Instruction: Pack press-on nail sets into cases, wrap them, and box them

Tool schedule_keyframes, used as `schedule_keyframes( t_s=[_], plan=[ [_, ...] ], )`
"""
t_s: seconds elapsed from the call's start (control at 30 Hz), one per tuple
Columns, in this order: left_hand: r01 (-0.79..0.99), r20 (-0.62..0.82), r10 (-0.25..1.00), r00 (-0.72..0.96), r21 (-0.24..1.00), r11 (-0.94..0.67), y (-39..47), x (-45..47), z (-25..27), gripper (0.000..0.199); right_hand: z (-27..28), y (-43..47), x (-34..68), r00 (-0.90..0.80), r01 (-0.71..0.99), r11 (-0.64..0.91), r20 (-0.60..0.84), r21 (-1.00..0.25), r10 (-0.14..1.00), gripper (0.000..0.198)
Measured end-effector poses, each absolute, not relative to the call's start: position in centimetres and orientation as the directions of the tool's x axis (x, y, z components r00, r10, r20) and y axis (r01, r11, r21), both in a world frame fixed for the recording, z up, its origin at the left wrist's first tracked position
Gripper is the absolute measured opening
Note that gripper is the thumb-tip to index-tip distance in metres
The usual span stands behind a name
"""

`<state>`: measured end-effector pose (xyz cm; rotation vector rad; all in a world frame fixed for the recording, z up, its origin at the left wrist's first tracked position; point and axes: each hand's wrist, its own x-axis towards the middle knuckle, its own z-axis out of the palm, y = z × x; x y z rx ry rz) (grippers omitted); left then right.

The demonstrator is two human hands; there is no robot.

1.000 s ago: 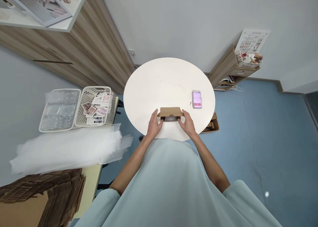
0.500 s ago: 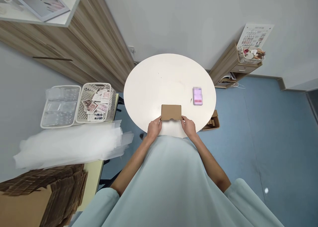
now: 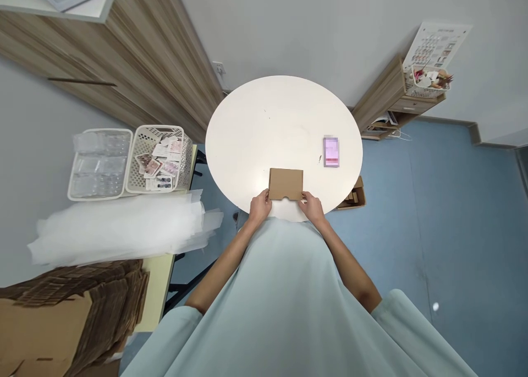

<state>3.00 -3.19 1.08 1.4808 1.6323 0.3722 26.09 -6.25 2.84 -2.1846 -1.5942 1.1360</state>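
Note:
A small brown cardboard box (image 3: 286,184) lies near the front edge of the white oval table (image 3: 264,124), its lid down and a notch showing in its near edge. My left hand (image 3: 260,207) grips its front left corner with the fingers closed. At the front right corner, my right hand (image 3: 312,207) pinches the box the same way. To the right on the tabletop lies a phone (image 3: 331,152) with a blurred pink and purple screen.
Left of me a side table (image 3: 154,289) carries a basket of small cards (image 3: 187,165), a tray of clear plastic packs (image 3: 101,162), white translucent sheets (image 3: 119,225) and stacked flat cardboard (image 3: 111,300). An open carton (image 3: 358,198) stands on the floor at right.
The box's top now shows as a taller, flatter face, and both hands remain at its front corners. The whole view has shifted slightly.

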Motion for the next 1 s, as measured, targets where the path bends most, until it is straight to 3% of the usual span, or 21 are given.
schedule_keyframes(
  t_s=[0.13, 0.27, 0.87, 1.0],
  plan=[
    [0.644, -0.426, 0.902, 0.069, 0.710, 0.286, -3.1, 3.3, 0.9, 0.055, 2.1, -6.4, 26.3, 0.145, 0.575, -0.428, -0.429, -0.697, 0.892, 0.027],
    [0.650, -0.446, 0.895, 0.023, 0.687, 0.326, -3.1, 3.6, 0.8, 0.055, 1.2, -6.5, 26.3, 0.199, 0.519, -0.457, -0.418, -0.722, 0.886, 0.025],
    [0.659, -0.393, 0.920, -0.007, 0.690, 0.300, -1.8, 3.5, -0.4, 0.049, -1.6, -5.5, 27.0, 0.204, 0.609, -0.389, -0.337, -0.691, 0.919, 0.025],
    [0.646, -0.382, 0.924, -0.018, 0.701, 0.302, -1.4, 3.5, -0.5, 0.048, -2.0, -4.8, 27.3, 0.211, 0.635, -0.359, -0.293, -0.684, 0.932, 0.033]
  ],
)
